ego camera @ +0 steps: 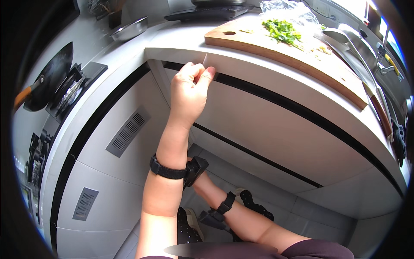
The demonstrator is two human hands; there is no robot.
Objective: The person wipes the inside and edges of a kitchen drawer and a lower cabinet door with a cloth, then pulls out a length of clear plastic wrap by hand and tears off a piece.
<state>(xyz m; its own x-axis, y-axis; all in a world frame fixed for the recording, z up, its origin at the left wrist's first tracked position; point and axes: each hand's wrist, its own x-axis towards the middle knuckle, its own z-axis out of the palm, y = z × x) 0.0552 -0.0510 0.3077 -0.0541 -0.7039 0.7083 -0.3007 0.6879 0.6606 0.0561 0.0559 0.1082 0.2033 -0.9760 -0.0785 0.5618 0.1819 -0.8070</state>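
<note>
My left hand (191, 89) is raised in a fist in front of the counter's front edge (176, 53), with the thumb pressed toward the curled index finger. A thin pale line shows just above the fist; I cannot tell whether it is a held thing or part of the counter. A black strap (169, 172) with a black device (196, 170) circles my left forearm. My right hand (200, 181) is lower, mostly hidden behind the left forearm and device, so its fingers cannot be made out. Another black strap (226, 203) is around my right forearm.
A wooden cutting board (241, 40) on the counter bears chopped green leaves (282, 30). A brown-handled knife (378, 106) and a ladle (336, 35) lie at its right. At left are a wok (53, 73) and a metal bowl (131, 29). White cabinets (258, 113) stand below the counter.
</note>
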